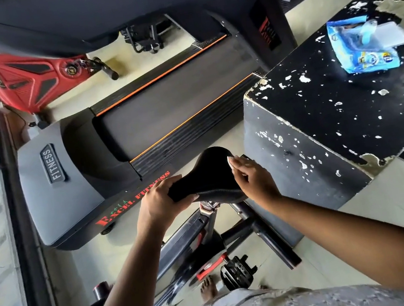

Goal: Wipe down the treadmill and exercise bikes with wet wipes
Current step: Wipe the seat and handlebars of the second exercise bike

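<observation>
The black saddle (212,175) of an exercise bike sits just below me, above the bike's black frame (184,248). My left hand (158,202) grips the saddle's narrow nose, thumb underneath. My right hand (252,179) lies over the saddle's wide rear edge, its fingers curled on a white wet wipe (230,161), only a corner of which shows. Beyond the saddle lies the grey and black treadmill (162,111) with orange stripes along its belt.
A chipped black box (320,107) stands to the right with a blue pack of wet wipes (364,47) on top. A red exercise bike (22,78) stands at the far left by a window. The bike's pedal (237,271) hangs near my bare foot (207,288).
</observation>
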Demonstrator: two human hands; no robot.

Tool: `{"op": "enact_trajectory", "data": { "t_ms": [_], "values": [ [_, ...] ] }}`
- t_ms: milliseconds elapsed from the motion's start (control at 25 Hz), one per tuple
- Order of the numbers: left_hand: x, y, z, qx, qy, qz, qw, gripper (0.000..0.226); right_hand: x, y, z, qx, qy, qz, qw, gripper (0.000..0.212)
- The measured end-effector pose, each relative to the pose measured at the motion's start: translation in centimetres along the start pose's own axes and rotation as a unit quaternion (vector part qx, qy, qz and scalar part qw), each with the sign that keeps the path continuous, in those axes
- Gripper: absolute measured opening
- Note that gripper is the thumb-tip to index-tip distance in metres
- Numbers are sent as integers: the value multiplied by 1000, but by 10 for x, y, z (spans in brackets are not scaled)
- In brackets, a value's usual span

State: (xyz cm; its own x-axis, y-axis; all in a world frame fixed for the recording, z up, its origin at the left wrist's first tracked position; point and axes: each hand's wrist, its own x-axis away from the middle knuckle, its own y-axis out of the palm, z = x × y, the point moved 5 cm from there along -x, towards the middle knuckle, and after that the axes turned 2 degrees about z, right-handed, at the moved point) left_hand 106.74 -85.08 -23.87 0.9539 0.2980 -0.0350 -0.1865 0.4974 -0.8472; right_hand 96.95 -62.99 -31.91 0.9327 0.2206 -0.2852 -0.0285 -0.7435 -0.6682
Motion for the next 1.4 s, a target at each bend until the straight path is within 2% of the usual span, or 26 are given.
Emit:
{"op": "enact_trajectory", "data": {
  "t_ms": [80,120,240,360,440,520,600,680,840,920,1120,1320,1400],
  "values": [
    [-1,0,-1,5,6,-5,1000,59,16,-6,9,-3,-54,3,999,42],
    [-2,0,-2,9,8,-7,1000,59,11,-6,13,-6,-54,-21,998,42],
    [-4,-1,0,27,24,-14,999,57,-29,13,15,-10,17,-119,993,39],
    [-5,-1,1,39,26,-32,998,57,-63,31,-4,12,34,-204,978,42],
    [-6,-3,-1,42,27,-37,998,57,-65,32,-12,15,11,-209,978,40],
    [-8,-3,-2,42,30,-38,998,57,-49,21,-14,-12,-42,-160,986,37],
    [-9,-2,-2,41,33,-41,998,57,-28,10,-8,-18,-89,-127,988,43],
    [-9,-2,-3,42,32,-40,998,57,-27,11,-3,-9,-85,-152,985,49],
    [-10,-3,-4,36,30,-34,998,57,-68,30,-20,58,-8,-252,966,42],
    [-10,-2,-4,33,31,-31,999,57,-82,37,-28,68,10,-272,960,42],
    [-6,-3,0,34,41,-20,998,53,-62,29,-18,6,-76,-305,949,41],
    [-6,-4,0,34,44,-19,998,53,-87,42,-25,77,-23,-305,949,42],
    [-5,-3,-1,33,43,-20,998,53,-85,50,-39,89,-58,-329,938,43]
  ]
}}
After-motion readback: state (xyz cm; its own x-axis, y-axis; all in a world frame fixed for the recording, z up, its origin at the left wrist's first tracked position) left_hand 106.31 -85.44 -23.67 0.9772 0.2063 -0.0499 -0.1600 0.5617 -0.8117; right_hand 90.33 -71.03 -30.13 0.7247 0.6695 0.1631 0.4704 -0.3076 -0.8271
